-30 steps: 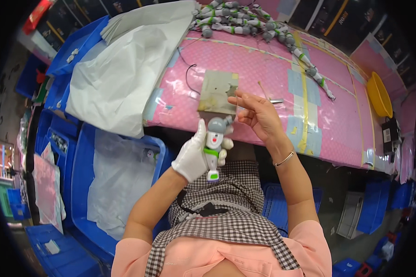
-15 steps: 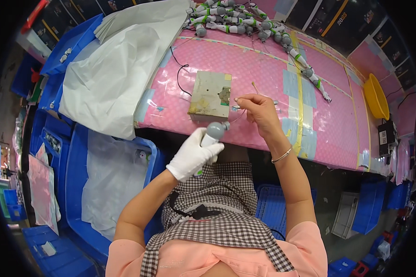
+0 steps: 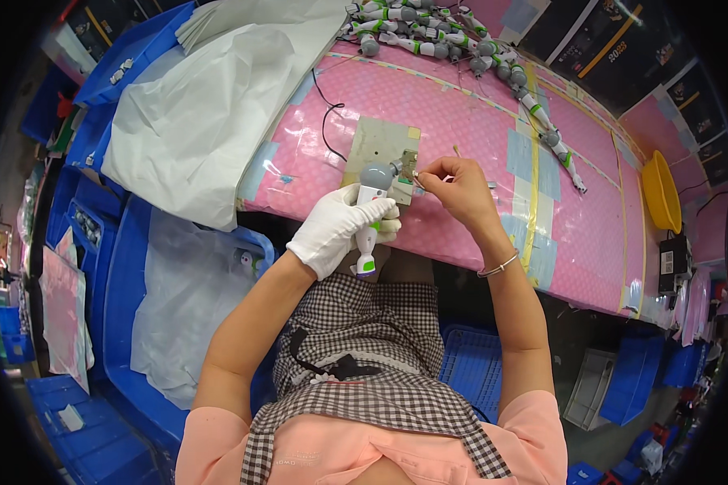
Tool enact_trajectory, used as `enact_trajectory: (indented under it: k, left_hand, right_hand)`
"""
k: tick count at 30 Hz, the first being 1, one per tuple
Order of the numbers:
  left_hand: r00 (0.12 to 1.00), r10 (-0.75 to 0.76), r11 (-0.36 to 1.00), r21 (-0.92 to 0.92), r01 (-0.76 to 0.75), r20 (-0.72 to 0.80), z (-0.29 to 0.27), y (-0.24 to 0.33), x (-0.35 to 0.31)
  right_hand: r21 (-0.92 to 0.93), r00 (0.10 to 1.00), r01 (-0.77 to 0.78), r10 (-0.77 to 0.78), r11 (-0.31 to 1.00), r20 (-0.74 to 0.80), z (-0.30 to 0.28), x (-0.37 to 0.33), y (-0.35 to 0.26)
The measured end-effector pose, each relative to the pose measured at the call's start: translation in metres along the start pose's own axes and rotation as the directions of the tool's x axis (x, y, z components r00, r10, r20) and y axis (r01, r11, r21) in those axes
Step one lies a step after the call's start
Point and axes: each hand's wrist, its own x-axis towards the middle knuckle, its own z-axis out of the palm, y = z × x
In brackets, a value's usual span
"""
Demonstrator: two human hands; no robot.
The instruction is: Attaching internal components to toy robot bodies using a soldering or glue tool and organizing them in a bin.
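My left hand (image 3: 337,229), in a white glove, is wrapped round a white device with a grey ball end (image 3: 377,175) and green patches lower down. The ball end points away from me, its small grey tip just over a grey-beige metal box (image 3: 382,142). On the box's right side sits a small metal fixture (image 3: 409,166). My bare right hand (image 3: 463,196) pinches thumb and forefinger together beside that fixture. Something small and pale shows at these fingertips, too tiny to name. A black cable (image 3: 324,125) runs to the box.
Similar white, grey and green devices (image 3: 429,36) lie heaped at the table's far side. White sheeting (image 3: 194,121) drapes over the left end of the pink-covered table (image 3: 453,113). A large blue tub (image 3: 125,323) stands at left, a yellow basin (image 3: 662,192) at far right.
My left hand has lifted the device away from me and over the box, turning it more upright. My right hand, still pinched, stays close by the fixture.
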Motion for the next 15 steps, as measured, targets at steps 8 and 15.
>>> enact_trajectory:
  k: [8,15]
  left_hand:
    - [0.999,0.037,0.997,-0.074,-0.036,0.016,-0.002,-0.005,0.01]
    - [0.999,0.036,0.999,-0.014,-0.036,0.037,0.001,-0.006,0.002]
  right_hand:
    - [-0.131,0.96,-0.168,0.192,0.977,0.203,-0.013,0.017,-0.016]
    - [0.175,0.888,-0.352,0.269,0.92,0.372,-0.021,0.012,-0.013]
